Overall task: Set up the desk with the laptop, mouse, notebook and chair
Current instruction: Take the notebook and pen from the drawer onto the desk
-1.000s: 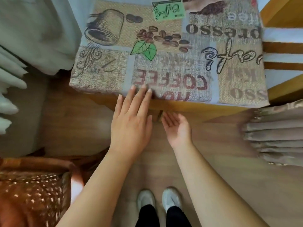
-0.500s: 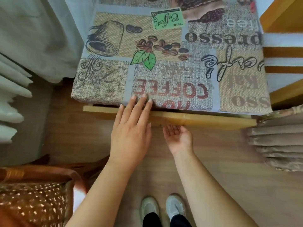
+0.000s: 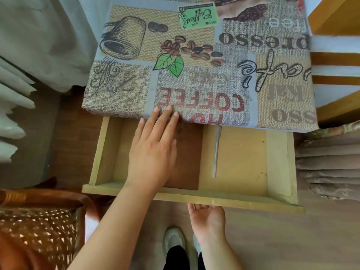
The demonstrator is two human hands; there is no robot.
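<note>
The worktop (image 3: 194,65), covered with a cloth printed with coffee pictures, carried nothing of the task. Under its front edge the wooden drawer (image 3: 194,197) stood pulled far out. The left hand (image 3: 152,152) lay flat above the drawer, fingers (image 3: 167,117) stretched and close together, their tips touching the cloth edge and holding nothing. The right hand (image 3: 208,217) was under the drawer's front board, palm up; its fingers were hidden behind the board, so I could not tell if they gripped it. Inside the drawer lay a flat brown notebook (image 3: 187,156), partly under the left hand, and just beside it, on the right, a thin white pen (image 3: 216,152). The notebook looked light and rather stiff, with a smooth cover that may slip; I think it is best lifted at its free right edge, thumb under and fingers on top. The woven chair (image 3: 39,230) stood at the lower left, near the worktop. Laptop and mouse were not visible.
</note>
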